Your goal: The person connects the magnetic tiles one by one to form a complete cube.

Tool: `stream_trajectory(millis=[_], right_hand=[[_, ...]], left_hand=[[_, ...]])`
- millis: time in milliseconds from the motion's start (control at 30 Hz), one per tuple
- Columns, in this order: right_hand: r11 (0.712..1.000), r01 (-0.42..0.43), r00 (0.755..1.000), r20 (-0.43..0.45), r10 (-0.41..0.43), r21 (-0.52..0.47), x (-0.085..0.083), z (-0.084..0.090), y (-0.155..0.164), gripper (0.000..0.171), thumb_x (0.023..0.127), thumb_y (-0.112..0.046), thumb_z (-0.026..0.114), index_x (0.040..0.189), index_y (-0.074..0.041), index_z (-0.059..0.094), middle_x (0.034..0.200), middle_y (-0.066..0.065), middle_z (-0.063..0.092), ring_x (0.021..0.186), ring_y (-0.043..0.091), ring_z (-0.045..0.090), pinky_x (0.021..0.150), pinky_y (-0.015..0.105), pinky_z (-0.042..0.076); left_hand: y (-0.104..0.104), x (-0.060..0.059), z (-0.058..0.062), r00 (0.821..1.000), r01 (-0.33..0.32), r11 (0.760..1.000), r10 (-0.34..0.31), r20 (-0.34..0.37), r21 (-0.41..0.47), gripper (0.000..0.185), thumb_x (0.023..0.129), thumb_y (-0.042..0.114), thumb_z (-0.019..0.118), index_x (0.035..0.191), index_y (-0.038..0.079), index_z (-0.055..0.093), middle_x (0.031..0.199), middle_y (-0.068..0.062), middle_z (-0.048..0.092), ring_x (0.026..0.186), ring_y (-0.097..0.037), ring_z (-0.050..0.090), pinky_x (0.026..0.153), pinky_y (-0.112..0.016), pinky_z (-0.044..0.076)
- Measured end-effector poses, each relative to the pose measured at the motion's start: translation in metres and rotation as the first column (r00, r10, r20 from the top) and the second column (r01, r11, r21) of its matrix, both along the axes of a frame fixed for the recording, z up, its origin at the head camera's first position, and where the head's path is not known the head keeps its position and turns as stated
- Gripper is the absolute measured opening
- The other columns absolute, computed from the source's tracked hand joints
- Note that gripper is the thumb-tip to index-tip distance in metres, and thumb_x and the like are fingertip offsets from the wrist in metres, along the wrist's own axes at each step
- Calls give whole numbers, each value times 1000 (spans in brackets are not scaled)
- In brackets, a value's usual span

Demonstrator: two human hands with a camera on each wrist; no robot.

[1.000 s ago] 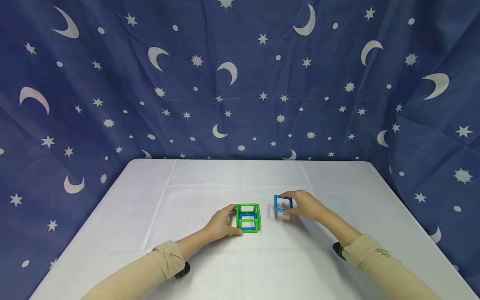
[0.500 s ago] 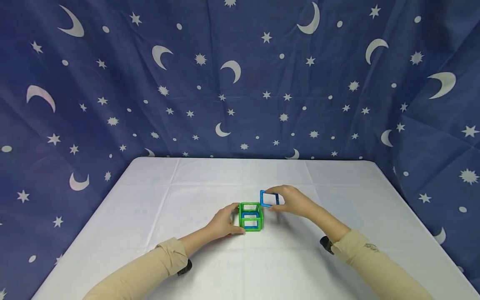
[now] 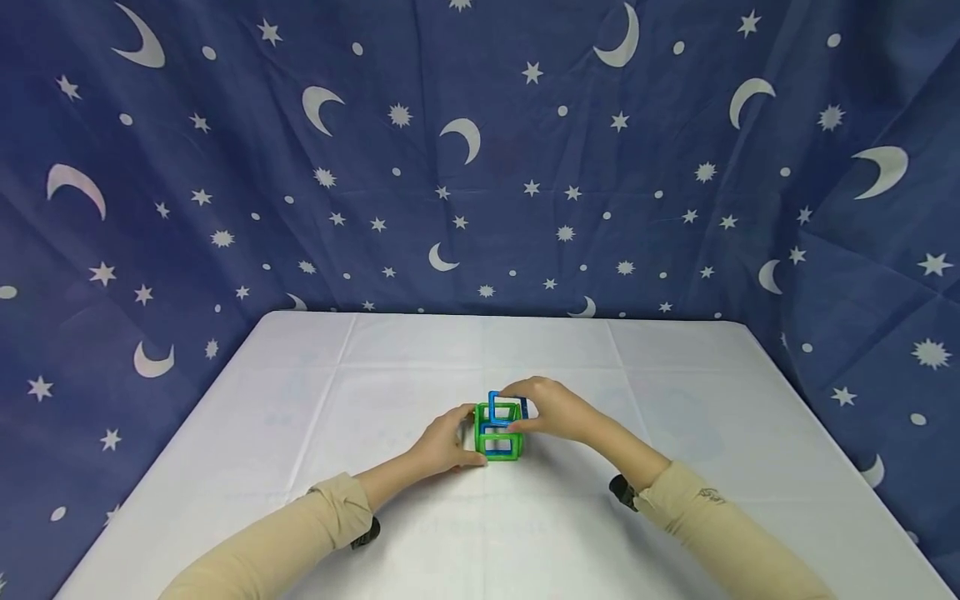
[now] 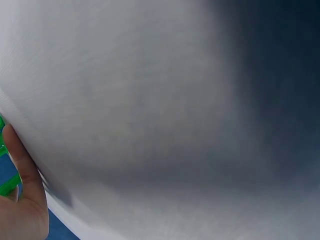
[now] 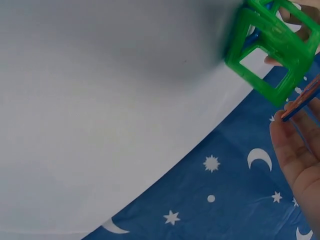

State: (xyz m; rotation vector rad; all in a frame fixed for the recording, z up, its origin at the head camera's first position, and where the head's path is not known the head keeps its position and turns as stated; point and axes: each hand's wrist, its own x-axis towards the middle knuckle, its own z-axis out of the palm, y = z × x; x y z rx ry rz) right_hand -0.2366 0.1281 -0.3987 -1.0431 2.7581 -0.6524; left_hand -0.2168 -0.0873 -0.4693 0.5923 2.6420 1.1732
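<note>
An open-topped cube of green square magnetic tiles stands on the white table, with a blue square tile at its bottom. My left hand holds the cube from its left side, thumb at the near corner and fingers behind. In the left wrist view, only a bit of the cube shows at the edge beside the hand. My right hand pinches another blue square magnetic tile between thumb and fingers, tilted over the cube's top. From the right wrist, this blue tile appears edge-on near the green cube.
A white cloth with fold creases covers the table. Behind it and at both sides hangs a dark blue curtain with moons and stars.
My right hand has carried the blue tile leftward, from beside the cube to over its top. My left hand has kept its hold on the cube, which stays in place.
</note>
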Motion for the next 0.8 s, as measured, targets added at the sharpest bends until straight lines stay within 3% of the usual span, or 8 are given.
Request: stream_trajectory(millis=[67,267,467,567,700,800], right_hand=[[1000,-18,1000,-1,18,4,1,-1,-3,47,79,-23,77,119,-3,63,120,9,65,114,25,59,97,39,49],[997,-74,997,-22,75,23,2,-5,-9,44,77,-17,78,116,-1,64,116,11,67,110,26,60,95,39,50],[997,-75,996,-47,76,26,5,-7,-12,46,77,-17,78,118,0,63,117,12,66,111,28,59,94,41,50],[998,-59,997,-56,61,26,6,-8,-13,47,78,-18,77,119,0,63,118,11,66,112,28,58,94,40,50],[998,-54,997,-55,55,15,6,-9,-14,46,79,-18,77,119,-1,63,119,10,66,112,27,58,94,40,50],[998,-59,997,-51,60,9,5,-9,-14,46,79,-19,76,119,-1,63,119,10,65,113,27,58,94,40,50]], left_hand=[[0,0,1,1000,6,1000,-6,8,12,79,73,20,82,137,-1,40,127,-18,54,46,-9,49,49,-23,45],[0,1,2,1000,11,1000,-11,-11,-7,79,73,21,82,137,-1,41,129,-18,53,49,-6,47,65,-22,45],[2,3,3,999,33,999,-33,-12,11,76,75,18,80,137,-1,41,125,-20,54,47,-15,54,55,-26,49],[3,4,5,999,32,999,-32,-41,-9,76,74,18,80,137,0,42,125,-19,55,78,-27,65,79,-38,54],[5,7,7,998,25,998,-28,-63,-51,76,75,19,79,137,-2,40,127,-20,55,121,-36,51,104,-53,38],[8,8,10,998,20,996,-25,-57,-91,77,77,18,78,139,-2,37,126,-21,55,120,-37,52,103,-53,41]])
